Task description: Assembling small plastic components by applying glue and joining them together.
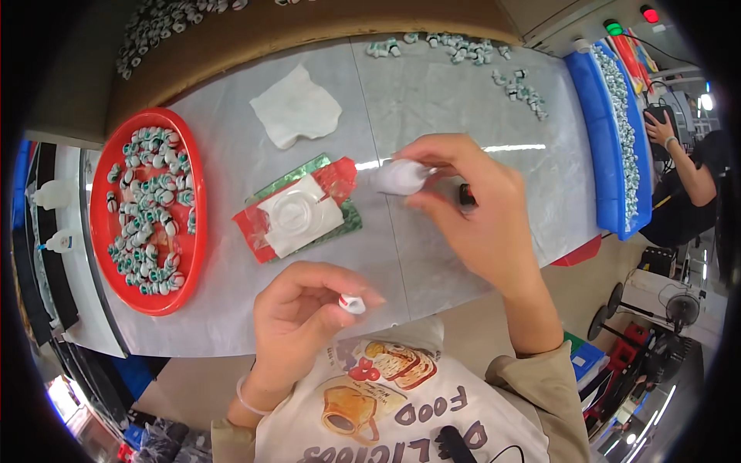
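My left hand (pixel 297 312) is closed, pinching a small white hollow piece (pixel 353 304) with a red mark between thumb and forefinger, low over the table's near edge. Farther right, my right hand (pixel 490 204) grips a white rounded squeeze bottle (pixel 401 177) between thumb and fingers. The bottle is tilted to the left and its end is blurred. A small dark piece with an orange tip (pixel 466 194) shows by the right palm; I cannot tell whether it is held. Between the hands and beyond lies a clear round dish (pixel 295 212) on a white tissue, over red and green packets (pixel 340 176).
To the left stands a red oval tray (pixel 199 255) of small white and green pieces. A white cloth (pixel 297 108) lies farther back. More small pieces (pixel 467 48) line the far edge. On the right is a blue bin (pixel 598 147); another person (pixel 687 170) is beyond it.
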A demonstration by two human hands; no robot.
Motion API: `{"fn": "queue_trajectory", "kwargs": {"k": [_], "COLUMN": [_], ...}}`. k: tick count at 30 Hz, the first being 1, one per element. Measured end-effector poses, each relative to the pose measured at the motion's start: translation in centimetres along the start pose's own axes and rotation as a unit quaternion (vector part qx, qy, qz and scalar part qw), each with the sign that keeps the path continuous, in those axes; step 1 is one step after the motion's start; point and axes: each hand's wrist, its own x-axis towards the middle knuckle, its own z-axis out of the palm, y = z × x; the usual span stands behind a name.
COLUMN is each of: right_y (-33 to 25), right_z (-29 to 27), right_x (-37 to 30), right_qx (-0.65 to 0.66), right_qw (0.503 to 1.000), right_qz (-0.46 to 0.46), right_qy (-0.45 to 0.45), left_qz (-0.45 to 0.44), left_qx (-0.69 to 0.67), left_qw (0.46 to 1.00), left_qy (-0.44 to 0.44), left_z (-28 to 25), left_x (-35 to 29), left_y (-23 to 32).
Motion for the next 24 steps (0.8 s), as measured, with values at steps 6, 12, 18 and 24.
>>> {"fn": "queue_trajectory", "kwargs": {"k": [6, 12, 18, 24], "right_y": [4.6, 6.2, 3.4, 1.8], "right_z": [-6.5, -6.7, -6.5, -6.3], "right_x": [4.2, 5.2, 3.3, -0.6], "right_qx": [-0.203, -0.282, -0.048, 0.383], "right_qw": [0.973, 0.958, 0.996, 0.915], "right_qz": [-0.082, -0.032, 0.038, 0.122], "right_qy": [0.070, 0.038, 0.059, 0.036], "left_qz": [0.000, -0.015, -0.011, -0.015], "left_qx": [0.001, 0.000, 0.008, -0.012], "left_qw": [1.000, 1.000, 1.000, 1.000], "left_qy": [-0.017, -0.018, -0.024, -0.020], "left_z": [0.2, 0.2, 0.0, 0.1], "left_x": [0.2, 0.3, 0.0, 0.1], "left_y": [0.0, 0.1, 0.0, 0.2]}}
